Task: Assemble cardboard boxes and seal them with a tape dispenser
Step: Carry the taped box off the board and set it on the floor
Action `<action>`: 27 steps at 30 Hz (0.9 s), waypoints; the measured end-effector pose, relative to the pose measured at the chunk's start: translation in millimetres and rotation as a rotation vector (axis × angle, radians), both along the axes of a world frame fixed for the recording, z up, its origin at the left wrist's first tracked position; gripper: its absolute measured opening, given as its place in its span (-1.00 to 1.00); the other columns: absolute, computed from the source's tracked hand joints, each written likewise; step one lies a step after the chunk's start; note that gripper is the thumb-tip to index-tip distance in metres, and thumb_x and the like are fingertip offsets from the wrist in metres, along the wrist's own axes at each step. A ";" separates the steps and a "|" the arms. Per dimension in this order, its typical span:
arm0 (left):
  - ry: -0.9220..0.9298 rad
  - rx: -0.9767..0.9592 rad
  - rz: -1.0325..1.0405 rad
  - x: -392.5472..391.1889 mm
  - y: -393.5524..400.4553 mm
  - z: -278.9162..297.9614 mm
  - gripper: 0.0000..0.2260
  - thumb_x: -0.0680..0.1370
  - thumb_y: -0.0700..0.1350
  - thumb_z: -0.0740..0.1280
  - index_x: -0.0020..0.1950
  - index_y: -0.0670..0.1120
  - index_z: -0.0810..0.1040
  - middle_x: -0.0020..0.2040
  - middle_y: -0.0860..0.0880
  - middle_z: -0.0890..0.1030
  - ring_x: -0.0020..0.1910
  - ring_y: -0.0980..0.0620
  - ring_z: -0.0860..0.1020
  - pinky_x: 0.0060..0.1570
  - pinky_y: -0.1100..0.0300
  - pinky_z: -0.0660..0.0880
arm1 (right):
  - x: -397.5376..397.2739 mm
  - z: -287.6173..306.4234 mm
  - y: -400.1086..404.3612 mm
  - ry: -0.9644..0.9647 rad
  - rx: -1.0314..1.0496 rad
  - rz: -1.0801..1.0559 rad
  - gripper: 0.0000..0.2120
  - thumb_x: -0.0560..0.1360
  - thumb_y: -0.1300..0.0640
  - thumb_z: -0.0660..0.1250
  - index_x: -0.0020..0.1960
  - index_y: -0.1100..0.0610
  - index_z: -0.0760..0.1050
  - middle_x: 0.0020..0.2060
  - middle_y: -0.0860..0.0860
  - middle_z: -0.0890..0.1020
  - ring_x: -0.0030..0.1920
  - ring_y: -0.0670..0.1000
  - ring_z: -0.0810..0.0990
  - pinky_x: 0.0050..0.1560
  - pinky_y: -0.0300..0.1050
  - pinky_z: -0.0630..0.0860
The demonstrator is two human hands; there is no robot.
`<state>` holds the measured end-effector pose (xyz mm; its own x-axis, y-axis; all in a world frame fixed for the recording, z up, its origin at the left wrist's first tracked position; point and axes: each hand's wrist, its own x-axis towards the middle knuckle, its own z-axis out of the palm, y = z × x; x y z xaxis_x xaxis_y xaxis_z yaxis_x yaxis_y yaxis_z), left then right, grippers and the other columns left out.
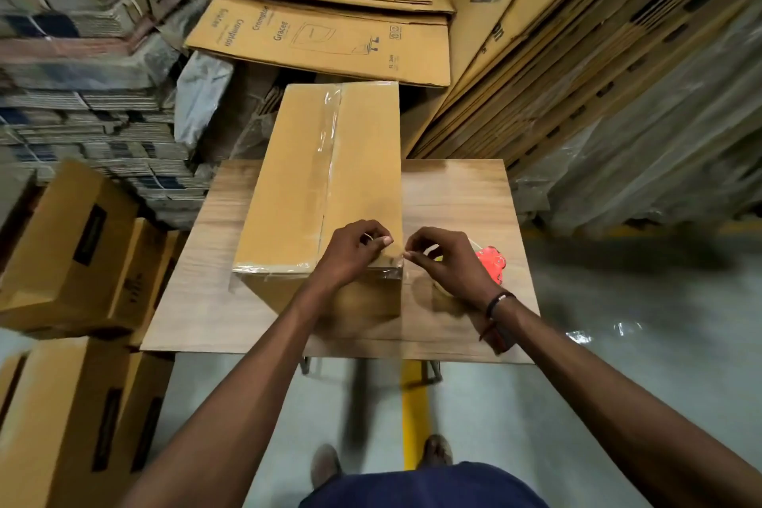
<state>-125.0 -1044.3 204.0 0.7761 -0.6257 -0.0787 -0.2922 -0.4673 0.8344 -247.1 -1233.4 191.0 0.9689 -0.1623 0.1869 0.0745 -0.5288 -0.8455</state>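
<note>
Clear tape (330, 161) already seals the box (330, 177) seam; left hand (354, 250) presses its near end, right hand (443, 260) pinches it. Next, probably, smoothing the tail down.

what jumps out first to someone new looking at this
A long cardboard box lies on the small wooden table, clear tape along its top seam. Both hands, left hand and right hand, pinch tape at its near right corner, a red tape dispenser behind the right.
</note>
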 end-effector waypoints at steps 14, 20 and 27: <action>-0.344 0.111 -0.184 30.3 89.8 -16.9 -0.81 0.56 -0.04 0.48 0.17 0.04 0.74 -0.06 0.09 0.56 -0.06 0.09 0.51 -0.11 0.12 0.49 | 54.7 8.0 46.8 0.141 -0.425 0.252 -0.93 0.57 0.09 0.47 0.06 -0.01 0.64 -0.11 -0.09 0.63 -0.13 -0.10 0.55 -0.06 -0.03 0.54; -0.592 0.134 -0.321 29.9 94.9 -27.1 -0.77 0.60 -0.06 0.43 0.24 -0.04 0.71 -0.03 -0.11 0.54 -0.10 -0.07 0.51 -0.27 0.04 0.50 | 49.7 12.0 48.5 0.177 -0.592 0.299 -0.77 0.67 -0.04 0.33 0.26 0.03 0.54 0.06 -0.01 0.61 -0.01 -0.02 0.55 -0.01 -0.05 0.52; -0.932 0.134 -0.478 44.1 113.3 -42.0 -0.55 0.56 -0.24 0.48 0.44 -0.06 0.56 0.01 -0.17 0.50 -0.11 -0.11 0.50 -0.34 0.04 0.52 | 47.3 12.3 48.5 0.172 -0.772 0.388 -0.61 0.73 -0.19 0.10 0.35 0.07 0.42 0.14 0.06 0.54 0.05 0.04 0.52 0.08 -0.01 0.52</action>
